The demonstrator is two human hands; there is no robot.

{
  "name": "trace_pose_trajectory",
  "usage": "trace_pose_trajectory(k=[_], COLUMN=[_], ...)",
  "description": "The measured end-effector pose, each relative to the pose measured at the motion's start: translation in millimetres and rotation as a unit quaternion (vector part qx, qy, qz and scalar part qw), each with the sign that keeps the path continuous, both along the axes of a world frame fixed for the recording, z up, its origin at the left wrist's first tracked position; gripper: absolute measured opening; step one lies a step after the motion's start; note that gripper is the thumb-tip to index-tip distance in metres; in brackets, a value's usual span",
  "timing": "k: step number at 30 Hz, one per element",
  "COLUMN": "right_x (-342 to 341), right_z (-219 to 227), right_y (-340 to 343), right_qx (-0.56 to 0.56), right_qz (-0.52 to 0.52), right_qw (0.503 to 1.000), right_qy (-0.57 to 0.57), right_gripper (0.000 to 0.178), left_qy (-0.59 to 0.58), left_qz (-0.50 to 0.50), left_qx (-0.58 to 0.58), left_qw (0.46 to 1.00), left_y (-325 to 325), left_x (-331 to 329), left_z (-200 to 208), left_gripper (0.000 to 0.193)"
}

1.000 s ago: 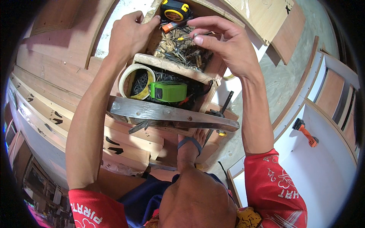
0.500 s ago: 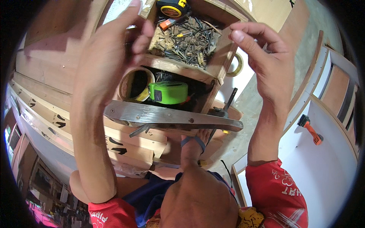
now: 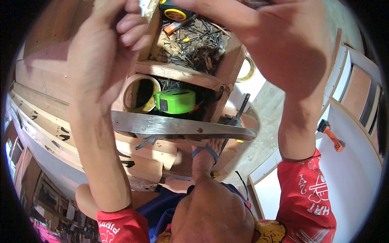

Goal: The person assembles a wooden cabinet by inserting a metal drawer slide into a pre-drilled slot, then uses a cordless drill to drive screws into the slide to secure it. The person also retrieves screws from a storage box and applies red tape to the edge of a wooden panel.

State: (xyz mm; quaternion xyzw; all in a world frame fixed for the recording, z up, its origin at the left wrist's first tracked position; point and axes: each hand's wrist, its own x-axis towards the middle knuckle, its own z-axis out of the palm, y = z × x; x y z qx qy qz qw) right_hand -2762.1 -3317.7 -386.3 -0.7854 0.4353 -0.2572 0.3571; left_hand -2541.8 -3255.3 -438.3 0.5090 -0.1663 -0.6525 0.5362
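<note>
- Biggest in my view are the two hands, raised much closer to the camera than half a second ago, so that they now cover the top of the frame; I judge the picking in the box is over and the work has moved up to the fingertips.
- My left hand (image 3: 101, 60) is curled, its fingers (image 3: 131, 30) bunched together near the top edge as if pinching something small; I cannot tell what, if anything, is between them.
- My right hand (image 3: 283, 48) shows its back to me, fingers reaching left across the top edge; whether they are closed on anything I cannot tell, since the tips are cut off.
- Below them sits the wooden toolbox (image 3: 227, 69), resting on stacked timber boards (image 3: 48, 117), with a flat grey metal bar (image 3: 182, 127) lying across its near side.
- My own knee and a foot in a blue-strapped sandal (image 3: 204, 152) fill the lower middle.
- In the near compartment sit a roll of tape (image 3: 139, 93) and, just beside it, a green tape measure (image 3: 176, 101).
- The far compartment holds a loose heap of screws (image 3: 190, 44); a yellow tape measure (image 3: 175, 14) is half hidden behind my hands.
- An orange-handled tool (image 3: 330, 135) lies well apart at right.
</note>
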Motion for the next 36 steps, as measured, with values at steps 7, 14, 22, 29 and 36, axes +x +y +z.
trace_pose_trajectory(k=[7, 14, 22, 29, 36], right_x=[-23, 1, 35, 46, 30], right_z=[-27, -122, -165, -176, -172], right_y=[-1, -6, -9, -15, -20], right_qx=[-0.115, -0.106, -0.120, -0.156, -0.079], right_qz=[0.036, 0.209, 0.333, 0.387, 0.323], right_qw=[0.984, 0.949, 0.904, 0.882, 0.908], right_qy=[0.128, 0.209, 0.241, 0.219, 0.254], right_gripper=[0.004, 0.022, 0.013, 0.017, 0.007], left_qy=[-0.228, -0.430, -0.378, -0.389, -0.437], left_qz=[0.137, -0.137, -0.127, -0.127, -0.143], left_qx=[0.054, 0.123, 0.169, 0.175, 0.177], left_qw=[0.963, 0.884, 0.901, 0.895, 0.870], left_y=[28, 42, 43, 43, 43], left_x=[49, 17, 3, 2, 4], left_z=[-27, -56, -59, -56, -57], left_gripper=[0.026, 0.037, 0.036, 0.041, 0.045])
